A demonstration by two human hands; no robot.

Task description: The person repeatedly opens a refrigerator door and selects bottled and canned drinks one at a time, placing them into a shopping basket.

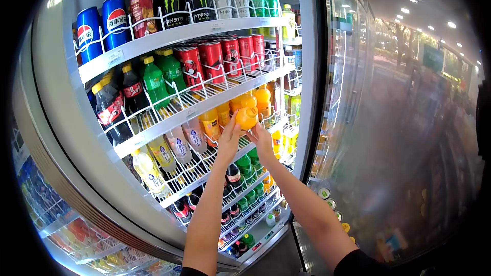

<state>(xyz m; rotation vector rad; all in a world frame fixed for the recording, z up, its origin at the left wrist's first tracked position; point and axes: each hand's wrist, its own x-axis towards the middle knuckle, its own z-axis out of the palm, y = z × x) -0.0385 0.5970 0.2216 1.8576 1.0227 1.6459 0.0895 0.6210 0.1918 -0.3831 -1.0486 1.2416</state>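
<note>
Both my hands reach into the lit drinks cooler at the third shelf. Between them is an orange bottle (247, 118), its rounded end toward me. My left hand (230, 135) has its fingers against the bottle's left side, and my right hand (261, 140) touches it from the lower right. Behind it stand more orange bottles (263, 97). To the left on the same shelf are an orange juice bottle (210, 124) and clear bottles with pale labels (194, 132). The far side of the held bottle is hidden.
Above are a shelf of red cans (211, 61) and green bottles (155, 79), and a top shelf of tall cans (171, 5). White wire rails (176, 117) front the shelves. The fogged open door (388, 138) stands at right, cans (331, 203) beside its lower edge.
</note>
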